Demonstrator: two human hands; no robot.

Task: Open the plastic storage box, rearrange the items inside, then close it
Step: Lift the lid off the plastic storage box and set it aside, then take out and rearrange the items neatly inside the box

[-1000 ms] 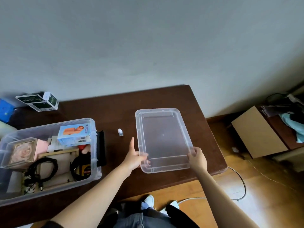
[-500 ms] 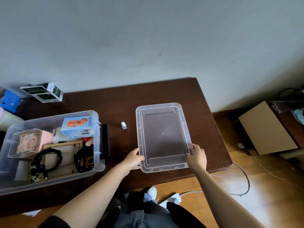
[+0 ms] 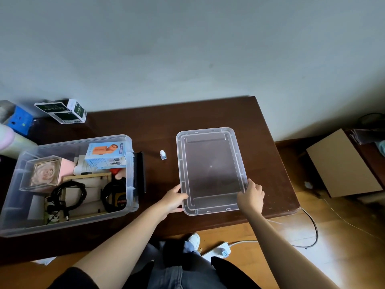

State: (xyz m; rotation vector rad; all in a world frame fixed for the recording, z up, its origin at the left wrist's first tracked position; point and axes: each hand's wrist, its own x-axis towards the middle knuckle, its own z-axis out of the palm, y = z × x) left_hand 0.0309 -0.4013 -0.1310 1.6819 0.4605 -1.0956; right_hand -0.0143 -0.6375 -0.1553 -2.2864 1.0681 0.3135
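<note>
Head view: the clear lid (image 3: 210,170) lies on the table (image 3: 268,163), left hand (image 3: 173,200) and right hand (image 3: 251,196) gripping its near long edges. It looks light and bendy (probably slick), so opposite edges suit it best.

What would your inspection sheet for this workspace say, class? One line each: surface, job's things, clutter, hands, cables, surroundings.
Surface: dark wooden table against a pale wall.
Job's things: clear storage box open, packed with items; its lid lies flat on the table to the right.
Clutter: green-and-white carton, small white bottle, black bar beside the box.
Hands: left hand and right hand each grip a lid edge.
Cables: black cable coiled inside the box; power strip on the floor.
Surroundings: wooden floor, cardboard sheet at right.
</note>
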